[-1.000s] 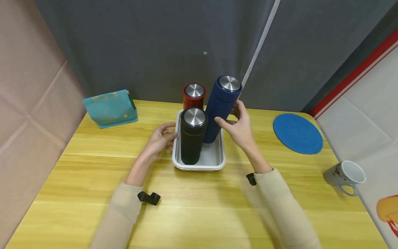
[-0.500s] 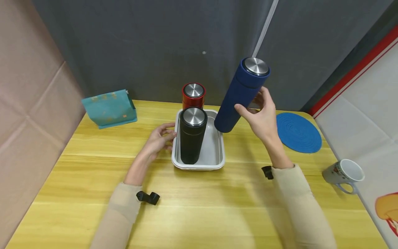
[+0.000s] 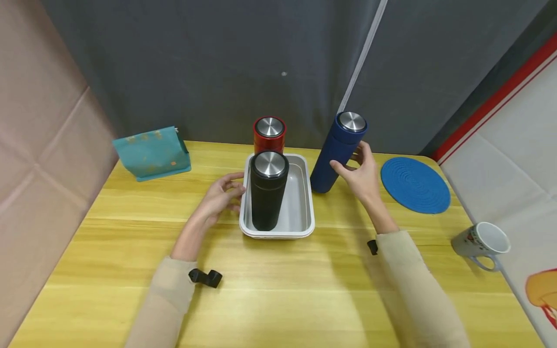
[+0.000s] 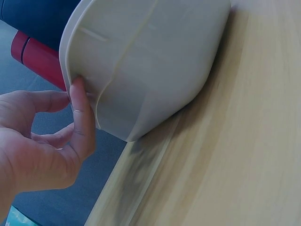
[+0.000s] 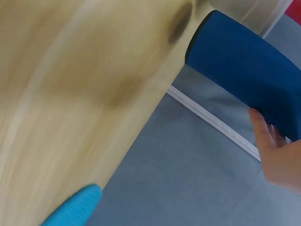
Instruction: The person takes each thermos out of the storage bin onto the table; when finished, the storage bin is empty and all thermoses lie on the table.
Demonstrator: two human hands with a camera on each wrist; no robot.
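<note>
A wooden table (image 3: 278, 299) with a pale yellow top fills the lower part of the head view, set against a dark grey curtain (image 3: 217, 63). Near the middle of the table sits a white rectangular tray (image 3: 306, 212). A black flask (image 3: 268, 193) with a steel lid stands upright in the tray's near left part, and a red flask (image 3: 269, 134) with a steel lid stands just behind it at the tray's far end.

To the right of the tray, a blue flask (image 3: 337, 154) with a steel lid stands on the table, its base touching the wood just beside the tray's right wall. The right hand (image 3: 362, 176) grips it around the middle, thumb on the near side and fingers curled round the far side. The right wrist view shows the flask's blue body (image 5: 244, 70) against the fingers.

The left hand (image 3: 219, 198) rests at the tray's left wall. In the left wrist view, its thumb presses the tray's rim (image 4: 141, 70) while the other fingers curl loosely below, holding nothing else.

Further right lies a round blue mat (image 3: 415, 186), well apart from the tray. A teal pouch (image 3: 150, 152) stands at the far left. A white mug (image 3: 483, 244) lies at the right edge, off the wooden top.
</note>
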